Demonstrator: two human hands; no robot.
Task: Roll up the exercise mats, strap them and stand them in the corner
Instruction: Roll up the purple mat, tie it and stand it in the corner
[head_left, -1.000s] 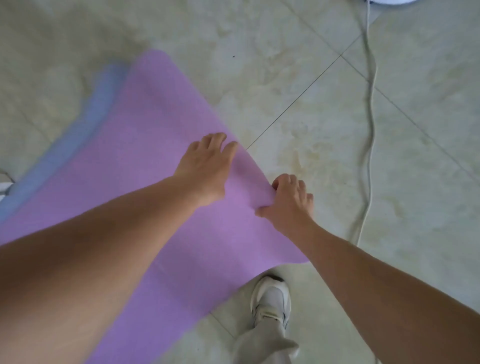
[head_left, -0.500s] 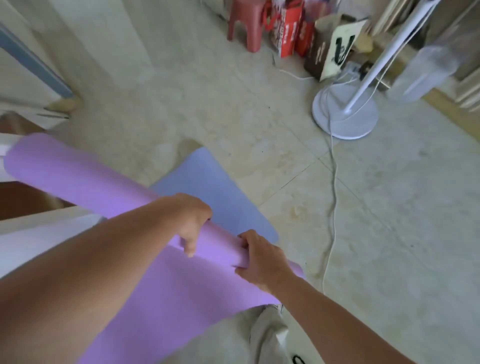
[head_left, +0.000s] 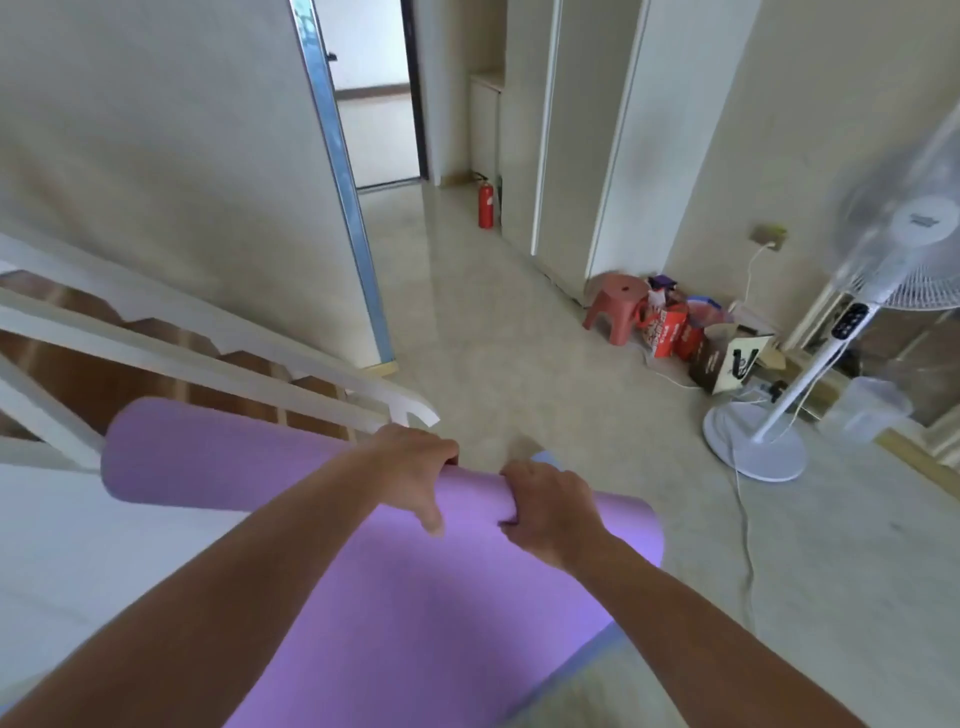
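Note:
A purple exercise mat (head_left: 415, 613) is lifted off the floor, its upper end curled into a wide roll (head_left: 218, 457) that runs from the stair rail to the right. My left hand (head_left: 415, 473) grips over the top of the roll near its middle. Beside it, my right hand (head_left: 545, 506) grips the roll too, fingers curled round its edge. The mat's flat part hangs down toward me, showing a blue underside edge (head_left: 587, 654) at lower right. A small blue tip (head_left: 543, 457) shows just behind my right hand.
A white stair railing (head_left: 208, 358) and wooden steps lie at the left. A standing fan (head_left: 810, 364) with a trailing white cord (head_left: 748, 545) stands at the right. A red stool (head_left: 613, 306), bags and boxes sit by the far wall; a fire extinguisher (head_left: 485, 202) is down the hallway.
The mat went from lying flat on the floor to being lifted and rolled in both hands. My view rose from the floor to the room and hallway.

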